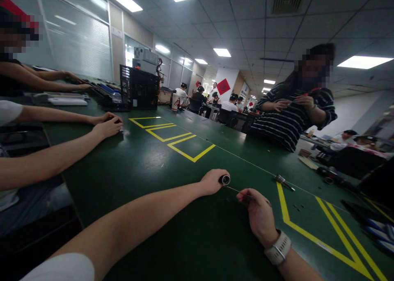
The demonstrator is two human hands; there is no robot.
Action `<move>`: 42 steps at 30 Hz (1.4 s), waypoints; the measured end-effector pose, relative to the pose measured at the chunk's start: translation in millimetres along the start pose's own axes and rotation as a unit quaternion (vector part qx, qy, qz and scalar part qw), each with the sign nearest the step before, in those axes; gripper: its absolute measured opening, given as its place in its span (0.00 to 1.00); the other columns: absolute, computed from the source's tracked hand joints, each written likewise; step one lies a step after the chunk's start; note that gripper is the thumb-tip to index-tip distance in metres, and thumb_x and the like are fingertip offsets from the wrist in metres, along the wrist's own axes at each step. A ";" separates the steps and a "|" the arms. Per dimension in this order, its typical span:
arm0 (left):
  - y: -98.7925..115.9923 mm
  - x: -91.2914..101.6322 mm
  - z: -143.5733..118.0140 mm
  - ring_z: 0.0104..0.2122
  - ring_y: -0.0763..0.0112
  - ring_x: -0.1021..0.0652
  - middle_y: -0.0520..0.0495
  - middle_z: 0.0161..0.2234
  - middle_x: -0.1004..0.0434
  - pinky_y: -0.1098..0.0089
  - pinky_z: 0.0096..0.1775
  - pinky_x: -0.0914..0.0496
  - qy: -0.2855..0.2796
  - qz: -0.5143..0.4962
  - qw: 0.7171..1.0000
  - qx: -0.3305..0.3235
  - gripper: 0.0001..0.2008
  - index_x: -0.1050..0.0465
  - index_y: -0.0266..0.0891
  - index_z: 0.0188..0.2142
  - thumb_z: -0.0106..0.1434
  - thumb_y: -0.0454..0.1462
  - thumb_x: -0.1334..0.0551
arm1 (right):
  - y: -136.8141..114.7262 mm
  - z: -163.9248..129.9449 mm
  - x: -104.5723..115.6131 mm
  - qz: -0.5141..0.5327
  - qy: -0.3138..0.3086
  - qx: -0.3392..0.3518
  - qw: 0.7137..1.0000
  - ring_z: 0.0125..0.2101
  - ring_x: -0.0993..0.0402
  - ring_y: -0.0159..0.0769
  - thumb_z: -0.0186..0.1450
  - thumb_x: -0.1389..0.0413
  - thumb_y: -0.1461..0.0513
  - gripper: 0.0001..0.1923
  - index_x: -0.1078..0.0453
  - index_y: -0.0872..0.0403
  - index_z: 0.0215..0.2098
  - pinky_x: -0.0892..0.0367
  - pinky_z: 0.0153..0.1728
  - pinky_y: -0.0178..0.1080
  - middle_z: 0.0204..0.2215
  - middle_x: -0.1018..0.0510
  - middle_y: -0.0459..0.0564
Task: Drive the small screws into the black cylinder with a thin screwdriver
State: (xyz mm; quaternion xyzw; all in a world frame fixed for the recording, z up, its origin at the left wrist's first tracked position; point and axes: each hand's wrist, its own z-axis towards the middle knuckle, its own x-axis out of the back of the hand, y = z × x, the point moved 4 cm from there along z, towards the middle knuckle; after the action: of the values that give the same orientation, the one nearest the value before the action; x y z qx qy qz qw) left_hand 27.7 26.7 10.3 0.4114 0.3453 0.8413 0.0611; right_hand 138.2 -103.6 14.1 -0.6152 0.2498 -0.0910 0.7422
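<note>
My left hand [213, 181] is closed around a short black cylinder [225, 180], whose round metal-rimmed end faces me. From just below it a thin metal rod [233, 189] runs to my right hand [258, 213], which pinches its other end between thumb and fingers. Whether the rod's tip touches the cylinder I cannot tell. A pale watch is on my right wrist. Beyond that hand, a metal cylindrical part with a narrow shaft [283, 181] lies on the green table [240, 149]. Several tiny dark pieces [298, 208] are scattered nearer to me.
Yellow tape outlines [195, 161] mark the tabletop. At left, a co-worker's hands [107, 125] handle something small. A black computer case [140, 86] stands farther back. Across the table stands a person in a striped top [289, 113]. Dark tools [335, 176] lie at right.
</note>
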 end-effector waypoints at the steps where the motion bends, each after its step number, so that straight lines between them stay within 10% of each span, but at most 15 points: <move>1: -0.3 -0.1 -0.1 0.37 0.71 0.28 0.51 0.36 0.27 0.70 0.39 0.35 -0.001 -0.003 1.000 0.003 0.09 0.30 0.38 0.37 0.54 0.31 0.41 | 0.7 0.3 0.6 -0.011 0.001 0.006 1.000 0.26 0.31 0.37 0.56 0.45 0.57 0.11 0.27 0.54 0.21 0.37 0.31 0.40 0.21 0.25 0.48; 42: -0.8 -0.4 0.0 0.38 0.70 0.27 0.50 0.37 0.26 0.70 0.40 0.35 -0.005 0.021 1.000 0.009 0.11 0.30 0.38 0.38 0.54 0.31 0.40 | 5.4 1.6 1.5 -0.159 0.023 0.009 0.987 0.24 0.33 0.37 0.56 0.48 0.56 0.13 0.30 0.55 0.19 0.39 0.28 0.38 0.19 0.28 0.48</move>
State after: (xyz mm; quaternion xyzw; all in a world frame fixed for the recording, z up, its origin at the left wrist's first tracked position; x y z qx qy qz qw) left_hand 27.8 27.2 9.5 0.4232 0.3436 0.8373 0.0416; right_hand 139.4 -101.6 8.7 -0.6380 0.1651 -0.2243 0.7179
